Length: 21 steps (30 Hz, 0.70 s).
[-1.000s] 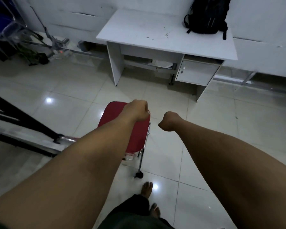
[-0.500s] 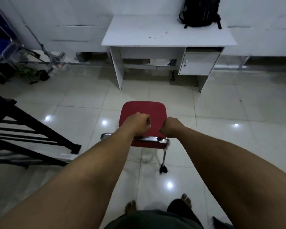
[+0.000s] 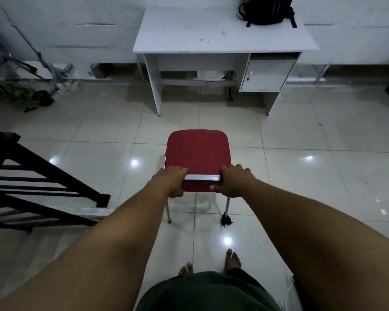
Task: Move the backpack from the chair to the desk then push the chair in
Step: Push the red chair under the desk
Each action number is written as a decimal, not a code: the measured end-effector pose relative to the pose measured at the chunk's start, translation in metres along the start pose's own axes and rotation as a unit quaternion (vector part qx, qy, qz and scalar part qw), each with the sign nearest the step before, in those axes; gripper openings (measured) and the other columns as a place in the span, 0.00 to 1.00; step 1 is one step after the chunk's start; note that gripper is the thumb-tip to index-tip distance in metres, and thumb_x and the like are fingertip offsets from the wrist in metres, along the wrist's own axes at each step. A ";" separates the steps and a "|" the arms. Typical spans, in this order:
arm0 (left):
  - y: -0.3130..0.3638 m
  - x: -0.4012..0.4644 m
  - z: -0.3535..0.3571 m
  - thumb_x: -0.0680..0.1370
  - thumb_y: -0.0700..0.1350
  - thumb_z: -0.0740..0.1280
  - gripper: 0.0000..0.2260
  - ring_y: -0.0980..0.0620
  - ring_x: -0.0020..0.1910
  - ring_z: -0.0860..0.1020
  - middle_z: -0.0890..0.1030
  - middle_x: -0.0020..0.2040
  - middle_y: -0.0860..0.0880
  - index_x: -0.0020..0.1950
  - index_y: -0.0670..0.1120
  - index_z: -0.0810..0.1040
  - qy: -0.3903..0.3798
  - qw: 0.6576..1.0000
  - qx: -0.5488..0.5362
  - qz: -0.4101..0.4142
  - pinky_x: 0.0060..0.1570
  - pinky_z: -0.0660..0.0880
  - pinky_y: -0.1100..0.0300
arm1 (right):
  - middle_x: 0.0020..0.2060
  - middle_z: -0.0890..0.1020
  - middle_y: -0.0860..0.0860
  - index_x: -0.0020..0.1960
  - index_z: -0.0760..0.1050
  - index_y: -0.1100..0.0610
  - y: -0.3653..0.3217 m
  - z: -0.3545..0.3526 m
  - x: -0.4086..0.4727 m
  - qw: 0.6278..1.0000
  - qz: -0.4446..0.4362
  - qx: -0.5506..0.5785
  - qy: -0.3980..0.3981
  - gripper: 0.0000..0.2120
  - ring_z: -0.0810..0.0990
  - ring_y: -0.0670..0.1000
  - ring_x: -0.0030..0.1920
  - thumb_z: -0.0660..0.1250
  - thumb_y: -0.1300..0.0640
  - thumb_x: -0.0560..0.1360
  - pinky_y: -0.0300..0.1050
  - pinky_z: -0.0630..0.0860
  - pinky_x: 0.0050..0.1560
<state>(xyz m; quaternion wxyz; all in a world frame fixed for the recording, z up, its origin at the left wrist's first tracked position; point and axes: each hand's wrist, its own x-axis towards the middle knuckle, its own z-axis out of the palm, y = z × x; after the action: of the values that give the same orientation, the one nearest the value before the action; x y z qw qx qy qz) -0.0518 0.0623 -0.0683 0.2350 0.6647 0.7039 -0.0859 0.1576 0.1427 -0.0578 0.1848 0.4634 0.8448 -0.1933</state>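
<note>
A red chair (image 3: 197, 151) with chrome legs stands on the tiled floor, its seat facing the white desk (image 3: 211, 34), with a stretch of floor between them. My left hand (image 3: 174, 181) grips the left end of the chair's backrest top. My right hand (image 3: 233, 181) grips the right end. The black backpack (image 3: 266, 10) stands on the desk's back right corner, against the wall. The gap under the desk lies left of its small cupboard (image 3: 264, 75).
A black metal railing (image 3: 38, 182) runs along the left, close to the chair. Metal frames and a small plant (image 3: 29, 93) clutter the far left by the wall. My bare feet (image 3: 233, 259) stand behind the chair on glossy tiles.
The chair has turned to face the desk squarely. Both hands, fists near the backrest a second ago, now grip its top at both ends.
</note>
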 end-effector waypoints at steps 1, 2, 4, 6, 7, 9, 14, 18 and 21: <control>-0.006 0.000 0.001 0.70 0.44 0.74 0.28 0.48 0.55 0.76 0.77 0.60 0.49 0.68 0.53 0.70 -0.008 1.000 -0.011 0.006 0.53 0.74 0.54 | 0.61 0.76 0.55 0.66 0.69 0.53 -0.002 0.002 0.000 1.000 -0.002 -0.011 0.005 0.30 0.72 0.60 0.63 0.67 0.36 0.72 0.61 0.68 0.64; -0.011 0.001 0.000 0.70 0.43 0.74 0.28 0.48 0.55 0.76 0.77 0.60 0.50 0.68 0.54 0.71 -0.010 1.000 -0.027 0.012 0.53 0.75 0.55 | 0.61 0.76 0.55 0.66 0.69 0.54 -0.005 0.004 0.001 1.000 -0.002 -0.016 0.012 0.28 0.72 0.59 0.62 0.69 0.40 0.73 0.60 0.68 0.64; -0.018 0.003 -0.001 0.71 0.41 0.73 0.28 0.48 0.56 0.77 0.78 0.61 0.51 0.69 0.55 0.71 -0.008 0.999 -0.050 0.016 0.54 0.76 0.54 | 0.59 0.77 0.55 0.63 0.70 0.54 -0.010 0.005 0.004 0.999 -0.004 -0.021 0.023 0.21 0.74 0.59 0.59 0.69 0.49 0.74 0.57 0.70 0.62; -0.023 0.006 0.003 0.72 0.41 0.73 0.27 0.47 0.55 0.78 0.79 0.60 0.50 0.68 0.56 0.72 0.000 0.999 -0.049 0.012 0.54 0.77 0.53 | 0.54 0.79 0.54 0.59 0.71 0.53 -0.014 0.008 0.008 0.999 -0.006 -0.020 0.030 0.15 0.77 0.58 0.54 0.68 0.55 0.73 0.54 0.73 0.58; -0.024 0.007 0.006 0.72 0.41 0.73 0.26 0.47 0.54 0.79 0.79 0.59 0.50 0.67 0.56 0.73 0.010 0.999 -0.044 0.010 0.53 0.77 0.53 | 0.52 0.80 0.53 0.58 0.71 0.52 -0.015 0.010 0.008 0.999 -0.002 -0.017 0.032 0.14 0.78 0.57 0.51 0.68 0.58 0.73 0.54 0.75 0.56; -0.028 0.012 0.012 0.72 0.40 0.73 0.24 0.47 0.50 0.80 0.81 0.55 0.49 0.64 0.56 0.74 0.034 0.999 -0.024 0.008 0.50 0.79 0.53 | 0.47 0.80 0.52 0.55 0.73 0.52 -0.017 0.015 0.013 0.999 0.010 -0.009 0.044 0.14 0.79 0.57 0.46 0.68 0.62 0.72 0.55 0.79 0.51; -0.032 0.019 0.019 0.72 0.40 0.73 0.19 0.47 0.43 0.82 0.83 0.48 0.48 0.59 0.56 0.76 0.096 0.994 0.043 0.024 0.46 0.81 0.53 | 0.37 0.77 0.50 0.51 0.78 0.51 -0.015 0.016 0.019 0.994 -0.019 -0.063 0.085 0.14 0.78 0.55 0.36 0.69 0.66 0.70 0.49 0.79 0.40; -0.037 0.028 0.009 0.71 0.42 0.75 0.21 0.46 0.44 0.82 0.83 0.49 0.48 0.61 0.56 0.76 0.108 0.991 0.062 0.038 0.47 0.81 0.52 | 0.39 0.81 0.50 0.53 0.78 0.50 -0.015 0.009 0.026 0.987 -0.039 -0.090 0.126 0.14 0.74 0.53 0.33 0.70 0.63 0.70 0.46 0.72 0.36; -0.040 0.039 -0.006 0.70 0.44 0.77 0.23 0.45 0.46 0.82 0.83 0.50 0.48 0.63 0.55 0.77 0.135 0.989 0.057 0.037 0.48 0.80 0.52 | 0.40 0.82 0.51 0.54 0.78 0.50 -0.014 -0.007 0.039 0.983 -0.036 -0.098 0.153 0.14 0.75 0.54 0.33 0.71 0.62 0.70 0.45 0.69 0.36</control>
<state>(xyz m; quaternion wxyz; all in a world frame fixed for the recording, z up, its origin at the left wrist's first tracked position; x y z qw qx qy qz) -0.0919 0.0961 -0.0880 0.1028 0.7081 0.6981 -0.0265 0.1252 0.1673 -0.0694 0.0914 0.4366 0.8940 -0.0430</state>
